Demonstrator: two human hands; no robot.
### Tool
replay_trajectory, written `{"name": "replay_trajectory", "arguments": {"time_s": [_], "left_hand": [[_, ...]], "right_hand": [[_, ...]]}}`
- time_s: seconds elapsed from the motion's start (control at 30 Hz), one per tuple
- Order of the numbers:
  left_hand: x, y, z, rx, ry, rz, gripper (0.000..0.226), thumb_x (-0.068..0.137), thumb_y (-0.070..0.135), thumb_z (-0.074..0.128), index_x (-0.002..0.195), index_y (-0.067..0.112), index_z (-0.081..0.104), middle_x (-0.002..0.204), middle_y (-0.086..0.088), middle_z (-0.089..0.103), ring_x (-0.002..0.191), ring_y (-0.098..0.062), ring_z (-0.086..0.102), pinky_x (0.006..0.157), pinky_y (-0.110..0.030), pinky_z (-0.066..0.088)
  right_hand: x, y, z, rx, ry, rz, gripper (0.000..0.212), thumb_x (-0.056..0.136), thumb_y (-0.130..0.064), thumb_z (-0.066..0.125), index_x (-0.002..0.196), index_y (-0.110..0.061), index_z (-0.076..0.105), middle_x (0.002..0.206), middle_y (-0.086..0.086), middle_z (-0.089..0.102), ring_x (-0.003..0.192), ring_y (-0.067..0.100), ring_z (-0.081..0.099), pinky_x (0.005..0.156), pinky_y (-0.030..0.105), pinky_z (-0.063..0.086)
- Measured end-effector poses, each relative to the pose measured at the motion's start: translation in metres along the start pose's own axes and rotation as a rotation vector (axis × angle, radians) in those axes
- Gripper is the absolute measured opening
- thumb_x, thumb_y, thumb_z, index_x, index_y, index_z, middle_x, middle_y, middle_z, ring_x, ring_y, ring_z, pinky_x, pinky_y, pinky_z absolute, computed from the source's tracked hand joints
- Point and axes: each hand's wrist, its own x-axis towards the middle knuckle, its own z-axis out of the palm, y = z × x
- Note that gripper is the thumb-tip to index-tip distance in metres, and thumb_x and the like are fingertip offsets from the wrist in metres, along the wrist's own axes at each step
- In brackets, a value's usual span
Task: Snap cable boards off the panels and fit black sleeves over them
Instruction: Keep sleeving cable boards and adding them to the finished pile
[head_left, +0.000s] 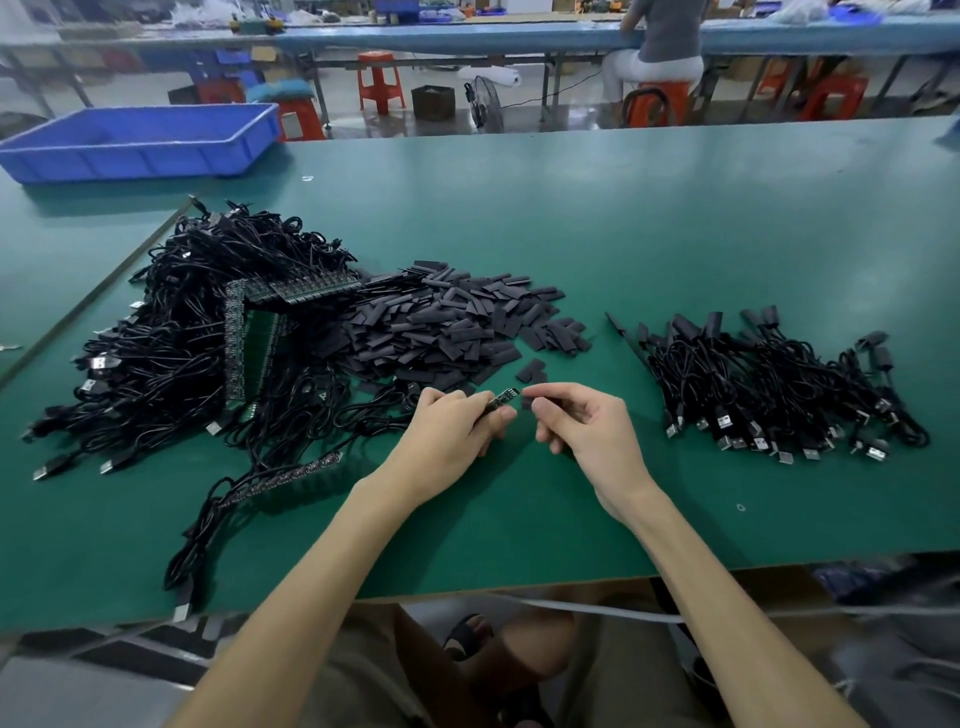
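We're mid-fit here: our left hand (457, 421) pinches a small board (505, 397) between thumb and curled fingers, its free end poking out toward the right. Our right hand (582, 423) pinches a black sleeve (527, 403) at the fingertips. The sleeve is just beside that board end and, as far as we can tell, not yet slid on. Both hover low over the green table (623, 234), right in front of the loose sleeve heap (447, 327).

How far along are we? On our right lies a fair pile of sleeved cables (779, 384), which we judge finished. On our left sits a much bigger tangle of cables (171, 353), with green panels (257, 332) lying unsnapped in it. We'd call it well under half done, with plenty left.
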Motion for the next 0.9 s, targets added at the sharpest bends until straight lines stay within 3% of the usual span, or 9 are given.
{"name": "replay_trajectory", "arguments": {"time_s": [0.1, 0.17, 0.23, 0.33, 0.47, 0.67, 0.77, 0.9], "left_hand": [[-0.002, -0.001, 0.005, 0.02, 0.031, 0.003, 0.043, 0.106, 0.049, 0.032, 0.081, 0.018, 0.049, 0.07, 0.004, 0.059, 0.077, -0.013, 0.05, 0.097, -0.036, 0.033], [-0.004, -0.002, 0.005, -0.027, 0.058, 0.015, 0.039, 0.105, 0.051, 0.032, 0.078, 0.025, 0.042, 0.068, 0.004, 0.053, 0.073, -0.009, 0.047, 0.092, -0.035, 0.032], [-0.006, -0.001, 0.005, -0.04, 0.073, 0.033, 0.035, 0.102, 0.056, 0.029, 0.075, 0.034, 0.031, 0.066, 0.009, 0.044, 0.072, -0.004, 0.044, 0.087, -0.032, 0.03], [-0.007, -0.001, 0.007, -0.022, 0.085, 0.042, 0.039, 0.101, 0.06, 0.024, 0.073, 0.033, 0.027, 0.065, 0.009, 0.039, 0.072, -0.006, 0.042, 0.088, -0.034, 0.031], [-0.007, -0.001, 0.007, 0.03, 0.057, 0.044, 0.048, 0.101, 0.06, 0.016, 0.076, 0.023, 0.034, 0.065, 0.009, 0.038, 0.072, -0.014, 0.038, 0.092, -0.038, 0.034], [-0.01, 0.001, 0.008, 0.136, 0.042, 0.035, 0.05, 0.102, 0.056, 0.016, 0.089, 0.02, 0.047, 0.078, 0.014, 0.046, 0.089, -0.015, 0.043, 0.1, -0.038, 0.028], [-0.012, 0.001, 0.011, 0.315, 0.16, 0.067, 0.044, 0.105, 0.05, 0.029, 0.1, 0.017, 0.058, 0.096, 0.009, 0.058, 0.103, -0.018, 0.049, 0.103, -0.039, 0.025], [-0.011, 0.001, 0.012, 0.215, 0.221, 0.119, 0.025, 0.105, 0.037, 0.049, 0.104, 0.014, 0.059, 0.096, 0.007, 0.062, 0.098, -0.018, 0.054, 0.106, -0.034, 0.023]], "right_hand": [[-0.002, -0.003, 0.001, 0.133, 0.043, 0.025, 0.021, 0.093, -0.032, 0.072, 0.097, -0.013, 0.079, 0.074, 0.006, 0.071, 0.061, 0.016, 0.062, 0.053, 0.023, 0.047], [-0.003, -0.006, 0.001, 0.183, 0.055, 0.043, 0.03, 0.089, -0.037, 0.072, 0.094, -0.008, 0.079, 0.074, 0.006, 0.071, 0.059, 0.015, 0.062, 0.05, 0.021, 0.045], [-0.004, -0.008, 0.001, 0.196, 0.045, 0.047, 0.029, 0.089, -0.034, 0.072, 0.09, -0.006, 0.078, 0.073, 0.007, 0.07, 0.058, 0.014, 0.061, 0.049, 0.021, 0.045], [-0.004, -0.009, 0.0, 0.206, 0.045, 0.055, 0.021, 0.093, -0.027, 0.072, 0.08, -0.011, 0.077, 0.071, 0.009, 0.069, 0.056, 0.016, 0.061, 0.049, 0.022, 0.045], [-0.003, -0.007, 0.0, 0.192, 0.03, 0.039, 0.022, 0.095, -0.027, 0.071, 0.079, -0.014, 0.076, 0.07, 0.009, 0.069, 0.057, 0.016, 0.062, 0.049, 0.022, 0.046], [-0.003, -0.008, 0.0, 0.196, -0.03, 0.004, 0.024, 0.087, -0.027, 0.074, 0.103, -0.009, 0.079, 0.084, 0.008, 0.075, 0.069, 0.017, 0.068, 0.056, 0.022, 0.05], [-0.002, -0.006, -0.001, 0.202, -0.017, 0.003, 0.023, 0.085, -0.023, 0.075, 0.105, -0.011, 0.078, 0.085, 0.012, 0.077, 0.073, 0.018, 0.07, 0.06, 0.022, 0.053], [-0.001, -0.005, -0.001, 0.215, 0.004, 0.01, 0.018, 0.086, -0.021, 0.072, 0.1, -0.012, 0.079, 0.083, 0.009, 0.075, 0.069, 0.017, 0.069, 0.059, 0.022, 0.053]]}}
